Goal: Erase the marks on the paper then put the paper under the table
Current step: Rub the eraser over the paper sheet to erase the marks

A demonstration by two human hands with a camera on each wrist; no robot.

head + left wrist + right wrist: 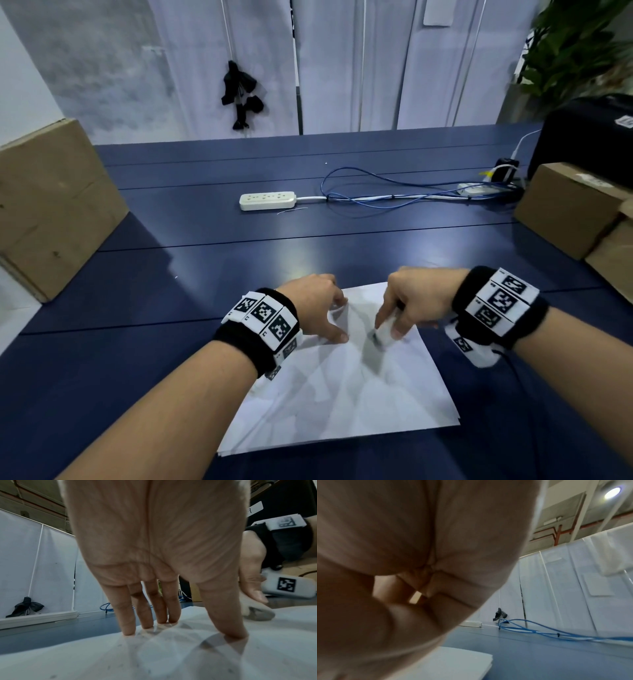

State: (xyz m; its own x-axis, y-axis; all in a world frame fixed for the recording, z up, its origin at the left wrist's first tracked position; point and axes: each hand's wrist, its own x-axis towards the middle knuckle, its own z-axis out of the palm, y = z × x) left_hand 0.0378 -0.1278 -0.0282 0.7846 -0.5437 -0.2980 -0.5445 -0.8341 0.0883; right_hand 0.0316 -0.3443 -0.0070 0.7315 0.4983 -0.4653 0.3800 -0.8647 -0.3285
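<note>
The paper point(342, 387) lies on the near bench point(205, 274). The left hand point(317, 303) presses its far left corner with straight fingers point(127, 616); the right hand point(411, 301) pinches the eraser point(382, 334). Hard rubbing could crease or tear the sheet, or skid it if the pressing slackens. Bare bench lies left and far; boxes point(568, 209) crowd the right.

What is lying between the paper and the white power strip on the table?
Nothing: in the head view only bare blue table separates the paper from the power strip.
</note>
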